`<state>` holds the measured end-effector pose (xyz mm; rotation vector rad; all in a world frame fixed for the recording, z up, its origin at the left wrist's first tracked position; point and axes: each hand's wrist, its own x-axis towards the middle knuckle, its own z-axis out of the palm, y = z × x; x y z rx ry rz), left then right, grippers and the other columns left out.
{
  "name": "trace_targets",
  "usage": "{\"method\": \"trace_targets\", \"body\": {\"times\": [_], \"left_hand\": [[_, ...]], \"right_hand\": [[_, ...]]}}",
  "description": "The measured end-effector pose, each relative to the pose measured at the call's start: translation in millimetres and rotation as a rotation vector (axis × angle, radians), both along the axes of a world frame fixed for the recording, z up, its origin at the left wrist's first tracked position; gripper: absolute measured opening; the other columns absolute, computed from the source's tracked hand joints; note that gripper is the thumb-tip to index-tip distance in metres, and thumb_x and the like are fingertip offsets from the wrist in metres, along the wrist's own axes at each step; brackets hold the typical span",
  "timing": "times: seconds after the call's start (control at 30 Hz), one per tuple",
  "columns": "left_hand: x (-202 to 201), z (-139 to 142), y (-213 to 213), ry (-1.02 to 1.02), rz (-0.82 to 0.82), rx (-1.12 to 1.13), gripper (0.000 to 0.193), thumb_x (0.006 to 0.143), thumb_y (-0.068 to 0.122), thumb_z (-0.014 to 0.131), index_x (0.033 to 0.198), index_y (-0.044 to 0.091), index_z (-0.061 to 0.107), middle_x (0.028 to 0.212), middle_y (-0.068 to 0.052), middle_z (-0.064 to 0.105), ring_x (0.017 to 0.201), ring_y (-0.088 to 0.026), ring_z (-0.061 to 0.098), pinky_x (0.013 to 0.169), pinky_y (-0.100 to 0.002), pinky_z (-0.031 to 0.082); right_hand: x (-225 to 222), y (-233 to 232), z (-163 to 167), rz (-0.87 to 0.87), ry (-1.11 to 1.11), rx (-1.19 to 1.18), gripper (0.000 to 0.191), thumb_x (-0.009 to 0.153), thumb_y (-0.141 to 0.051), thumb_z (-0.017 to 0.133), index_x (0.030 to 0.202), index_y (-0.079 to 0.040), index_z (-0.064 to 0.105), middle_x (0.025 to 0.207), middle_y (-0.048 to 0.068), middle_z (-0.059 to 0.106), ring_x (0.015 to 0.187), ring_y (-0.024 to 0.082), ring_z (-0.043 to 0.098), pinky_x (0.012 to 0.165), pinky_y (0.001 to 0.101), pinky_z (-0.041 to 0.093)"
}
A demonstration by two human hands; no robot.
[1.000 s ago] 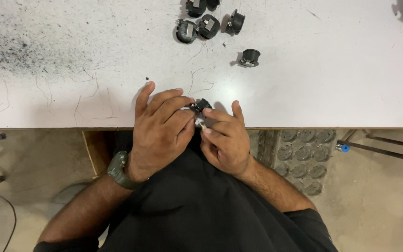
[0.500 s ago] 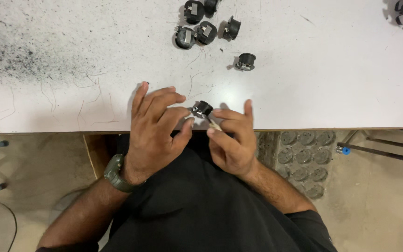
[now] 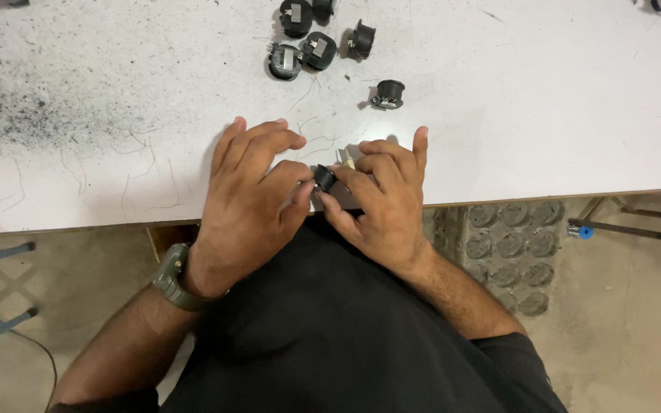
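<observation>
Two bare hands close together at the near edge of a white desk point(image 3: 545, 115), in the middle of the frame. Left hand point(image 3: 250, 203) on the left side, fingers bent, thumb and fingertips pinched on a small black round part point(image 3: 324, 178). Right hand point(image 3: 384, 203) just beside it, fingers closed on the same part from the other side, with a small pale bit point(image 3: 344, 158) poking out above the fingers. Both hands clamped on that one black part, held just over the desk edge, touching each other there.

A green watch point(image 3: 174, 279) on the left wrist, lower left of the middle. A black shirt point(image 3: 346, 336) below the hands, filling the bottom of the frame.

More small black round parts point(image 3: 319, 50) up at the top middle, four or so in a bunch, lying on the desk, well apart from the hands. One more black round part point(image 3: 389, 93) alone, a bit nearer, between the bunch and the hands. Black dust and specks point(image 3: 32, 115) spread over the upper left of the desk. Thin dark scratchy lines on the white top near the left hand.

Grey floor at the bottom left and right. A thin rod with a blue end point(image 3: 584, 230) at the right, low under the desk.
</observation>
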<state>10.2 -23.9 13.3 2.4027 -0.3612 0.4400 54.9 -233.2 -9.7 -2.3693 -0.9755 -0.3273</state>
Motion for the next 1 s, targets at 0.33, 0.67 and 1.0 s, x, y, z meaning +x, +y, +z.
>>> {"method": "trace_targets", "body": {"times": [0.33, 0.67, 1.0], "left_hand": [[-2, -20, 4, -0.358, -0.049, 0.34, 0.012, 0.099, 0.002, 0.076, 0.096, 0.006, 0.065, 0.12, -0.007, 0.058, 0.137, -0.026, 0.054, 0.12, -0.056, 0.036], [10, 8, 17, 0.074, -0.101, -0.027, 0.01, 0.092, 0.008, 0.077, 0.098, 0.008, 0.069, 0.109, -0.007, 0.063, 0.094, -0.024, 0.063, 0.08, -0.04, 0.052], [10, 12, 10, 0.347, -0.055, -0.296, 0.014, 0.093, 0.01, 0.076, 0.102, 0.006, 0.066, 0.089, -0.005, 0.067, 0.064, -0.014, 0.064, 0.054, -0.029, 0.051]], "right_hand": [[0, 4, -2, 0.0, 0.042, 0.048, 0.033, 0.083, -0.025, 0.091, 0.104, -0.007, 0.074, 0.104, 0.008, 0.059, 0.122, 0.028, 0.055, 0.128, 0.0649, 0.009], [4, -3, 6, 0.093, 0.042, 0.008, 0.034, 0.085, -0.023, 0.089, 0.109, -0.007, 0.073, 0.104, 0.008, 0.057, 0.124, 0.03, 0.054, 0.128, 0.0656, 0.009], [5, -8, 4, 0.031, 0.042, -0.02, 0.034, 0.084, -0.024, 0.089, 0.11, -0.008, 0.075, 0.105, 0.007, 0.059, 0.123, 0.029, 0.054, 0.128, 0.0649, 0.009]]}}
